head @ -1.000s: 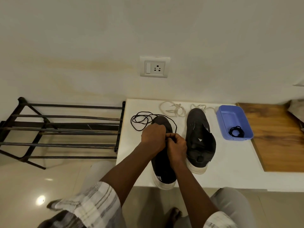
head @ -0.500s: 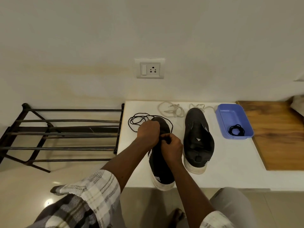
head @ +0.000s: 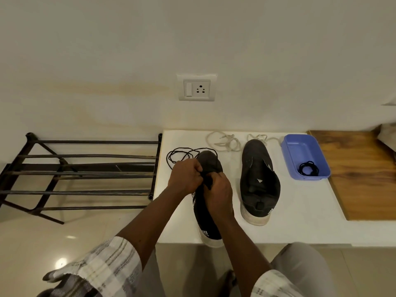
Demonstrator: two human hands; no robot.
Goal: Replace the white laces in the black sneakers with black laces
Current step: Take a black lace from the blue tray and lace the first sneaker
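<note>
Two black sneakers stand toe-to-wall on a white table (head: 300, 221). Both my hands work over the lacing area of the left sneaker (head: 209, 219). My left hand (head: 185, 176) and my right hand (head: 218, 192) have fingers curled, pinching a black lace (head: 182, 154) at the shoe's eyelets. The lace's loose length loops on the table left of the toe. The right sneaker (head: 258, 183) sits unlaced, its tongue open. Two white laces (head: 225, 141) lie tangled behind the shoes. A second coiled black lace (head: 308, 168) rests in a blue tray (head: 289, 146).
A black metal shoe rack (head: 81, 174) stands on the floor just left of the table. A wooden board (head: 364, 179) lies to the right of the tray. A wall socket (head: 196, 88) is above the table. My knees are below the table edge.
My hands have stayed on the left sneaker's lacing, shifting slightly toward the toe. The view has drifted a little; nothing else on the table has moved.
</note>
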